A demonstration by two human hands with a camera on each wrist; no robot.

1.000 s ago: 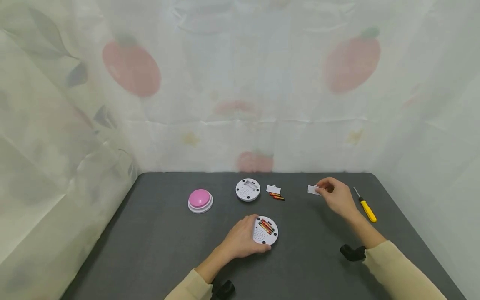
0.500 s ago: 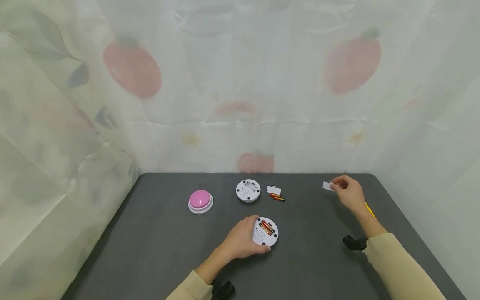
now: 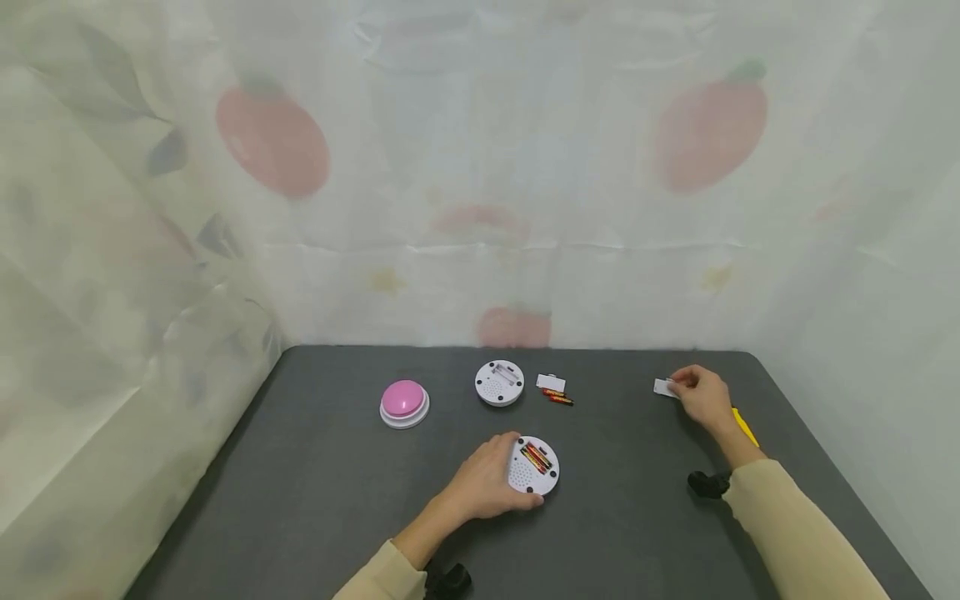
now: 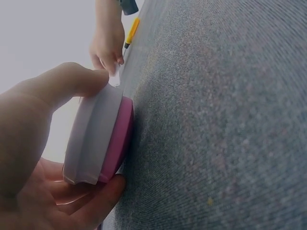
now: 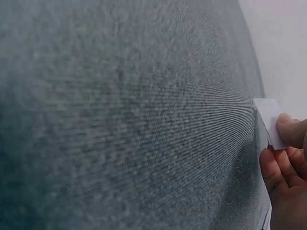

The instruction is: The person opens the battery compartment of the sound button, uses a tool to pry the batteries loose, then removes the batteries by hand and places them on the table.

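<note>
Two-handed hold
I see the left hand (image 3: 483, 478) grip the inverted button (image 3: 521, 478), batteries (image 3: 536, 457) exposed; the right hand (image 3: 705, 402) pinches a white cover (image 3: 663, 387).

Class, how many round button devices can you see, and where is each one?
3. The pink-topped device sits leftmost in the head view; the back device lies underside up, left of the loose batteries; the held device is in the left hand.

Pale beige sleeves (image 3: 798, 529), rounded black cameras (image 3: 707, 485) at both wrists
</note>
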